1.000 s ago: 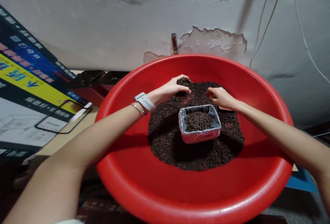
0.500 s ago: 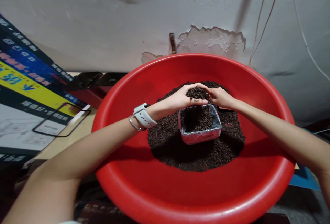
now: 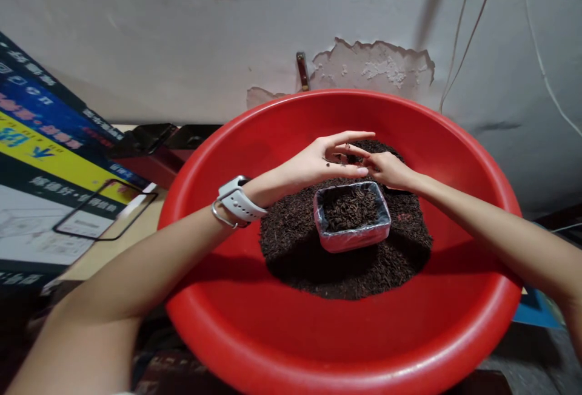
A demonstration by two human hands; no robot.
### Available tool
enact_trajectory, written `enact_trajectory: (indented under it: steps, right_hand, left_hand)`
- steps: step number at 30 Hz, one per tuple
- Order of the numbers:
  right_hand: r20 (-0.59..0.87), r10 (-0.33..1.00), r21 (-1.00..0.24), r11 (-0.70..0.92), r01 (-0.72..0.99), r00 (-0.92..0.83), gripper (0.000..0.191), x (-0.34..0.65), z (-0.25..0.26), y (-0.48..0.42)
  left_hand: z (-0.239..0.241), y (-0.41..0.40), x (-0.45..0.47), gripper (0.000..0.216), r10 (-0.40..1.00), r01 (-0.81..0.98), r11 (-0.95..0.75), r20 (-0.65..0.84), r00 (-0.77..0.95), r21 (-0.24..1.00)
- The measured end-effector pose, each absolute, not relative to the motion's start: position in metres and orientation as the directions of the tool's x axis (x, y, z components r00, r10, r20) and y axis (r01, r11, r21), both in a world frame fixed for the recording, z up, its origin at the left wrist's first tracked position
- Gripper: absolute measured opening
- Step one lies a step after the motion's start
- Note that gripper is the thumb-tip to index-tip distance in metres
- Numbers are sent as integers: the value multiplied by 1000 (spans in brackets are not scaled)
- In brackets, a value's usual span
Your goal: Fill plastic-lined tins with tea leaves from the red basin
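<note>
A small rectangular box (image 3: 352, 239), lined with clear plastic film, stands on a heap of dark dry shreds (image 3: 291, 243) that look like loose tea leaves. More of these leaves (image 3: 352, 205) fill the box. Just above its far side, my left hand (image 3: 334, 155) is open, fingers spread, with a few bits clinging to the skin. My right hand (image 3: 386, 169) is closed, its fingertips close to or touching the left fingers; whatever it might hold is hidden. A white-banded watch (image 3: 240, 202) is on my left wrist.
The heap lies in a wide red basin (image 3: 341, 346), and my forearms cross its rim. Behind it rises a wall (image 3: 159, 37) with peeling paint and hanging cords (image 3: 468, 37). On the left stands a printed carton (image 3: 54, 158) with a black handle.
The handful of leaves that lay in my left hand has dropped into the box, which is now fuller. My left fingers have spread apart. The right hand has barely moved.
</note>
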State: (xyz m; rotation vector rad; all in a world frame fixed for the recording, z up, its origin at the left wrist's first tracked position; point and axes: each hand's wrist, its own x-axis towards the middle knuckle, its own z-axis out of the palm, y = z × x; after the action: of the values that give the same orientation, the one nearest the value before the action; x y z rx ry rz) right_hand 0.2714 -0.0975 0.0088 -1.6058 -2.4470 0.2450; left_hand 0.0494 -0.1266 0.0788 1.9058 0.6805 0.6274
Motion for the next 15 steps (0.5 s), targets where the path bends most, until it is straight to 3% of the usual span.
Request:
enact_trajectory:
  steps: [4,7,11,15]
  right_hand:
    - [89,922,-233,387,892,-377,24,271,8,-98]
    - [25,896,-301,430,852,-443,26,275,6,-95]
    - [-122,864,-423,400,813,-488,71,288,-8,-87]
    - [-247,889,-300,309,903,-386,102,295,-43,-84]
  left_hand:
    - [82,-124,49,67,739,238,-370,129,661,898]
    - [84,-122,48,68,755,259,-398,154,637,880]
    - [85,-123,44,69,747,342,-476,167,644,810]
    - [85,-125,42,68,769,447,-537,197,608,716]
